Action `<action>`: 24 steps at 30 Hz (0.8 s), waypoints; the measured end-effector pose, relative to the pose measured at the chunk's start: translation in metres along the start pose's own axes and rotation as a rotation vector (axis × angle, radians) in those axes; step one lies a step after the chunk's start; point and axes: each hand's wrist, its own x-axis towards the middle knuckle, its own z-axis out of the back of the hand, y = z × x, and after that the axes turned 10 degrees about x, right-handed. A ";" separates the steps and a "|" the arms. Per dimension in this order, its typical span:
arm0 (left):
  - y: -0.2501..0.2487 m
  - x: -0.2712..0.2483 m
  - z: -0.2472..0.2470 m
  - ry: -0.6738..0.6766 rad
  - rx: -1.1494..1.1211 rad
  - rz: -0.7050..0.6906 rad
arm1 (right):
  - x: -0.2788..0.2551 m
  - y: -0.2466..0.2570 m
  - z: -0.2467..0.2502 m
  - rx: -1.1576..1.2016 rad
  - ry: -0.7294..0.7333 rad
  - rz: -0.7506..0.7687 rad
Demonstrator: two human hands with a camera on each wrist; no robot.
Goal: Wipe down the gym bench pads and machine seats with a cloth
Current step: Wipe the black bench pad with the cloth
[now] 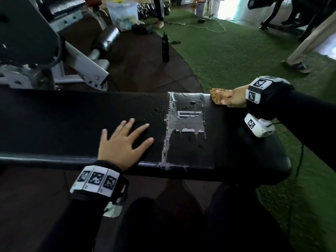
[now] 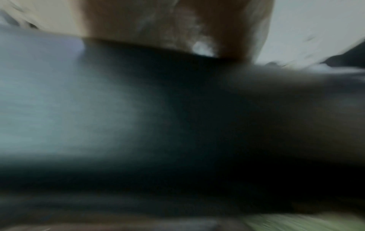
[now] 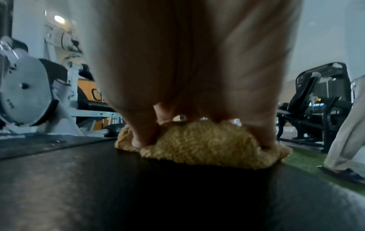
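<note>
A long black bench pad (image 1: 63,120) runs across the head view, with water drops and a taped patch (image 1: 187,124) near its right end. My left hand (image 1: 123,142) lies flat on the pad, fingers spread, holding nothing. My right hand (image 1: 231,99) grips a bunched tan cloth (image 1: 216,96) at the pad's far right edge. In the right wrist view the fingers (image 3: 142,134) curl over the cloth (image 3: 197,145), which sits on the black pad (image 3: 98,187). The left wrist view is blurred; only my palm (image 2: 158,23) and the dark pad (image 2: 177,125) show.
A grey machine (image 1: 36,51) stands behind the bench at left. A black bottle (image 1: 165,48) stands on the dark floor beyond. Green turf (image 1: 254,51) spreads right, with cables, a phone and a person's leg and shoe (image 1: 298,64). Another person stands far back (image 1: 159,10).
</note>
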 end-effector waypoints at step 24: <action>0.039 0.006 -0.010 -0.119 -0.051 0.124 | 0.092 0.050 0.016 0.564 0.030 -0.029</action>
